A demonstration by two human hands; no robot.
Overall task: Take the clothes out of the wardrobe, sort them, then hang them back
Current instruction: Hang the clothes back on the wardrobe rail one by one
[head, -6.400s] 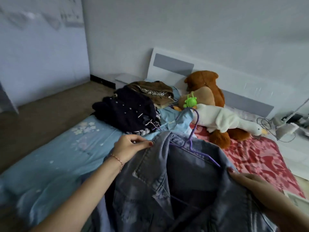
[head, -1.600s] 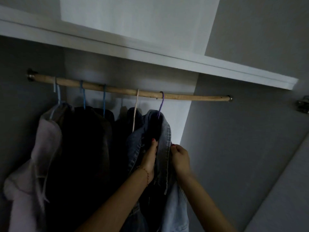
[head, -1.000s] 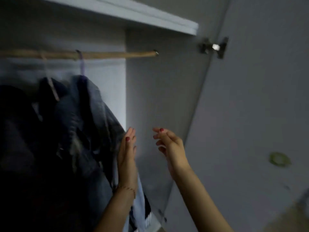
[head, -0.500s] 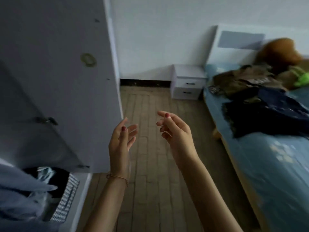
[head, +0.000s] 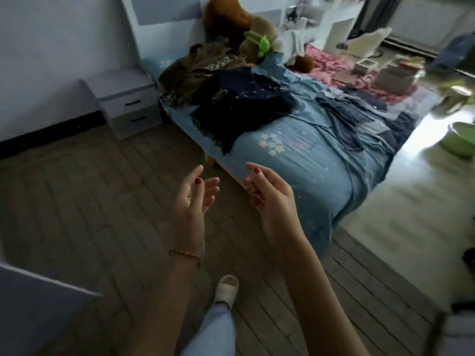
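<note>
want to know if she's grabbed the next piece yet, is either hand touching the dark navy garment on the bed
Apart. The head view shows the left hand and right hand open over the floor, with bare floorboards and blue bedsheet between them and the dark navy garment.

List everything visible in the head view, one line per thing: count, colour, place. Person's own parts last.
bed: 1, light blue sheet, centre right
dark navy garment: 1, navy, near edge of the bed
brown garment: 1, olive brown, behind the navy one, towards the headboard
denim clothes: a spread, count unclear, blue, right part of the bed
teddy bear: 1, brown, head of the bed
green plush: 1, bright green, in front of the bear
nightstand: 1, pale grey, left of the bed
basin: 1, green, floor at far right
slipper: 1, pale, on the person's foot, bottom centre
left hand: empty, fingers relaxed
right hand: empty, fingers loosely curled
</note>
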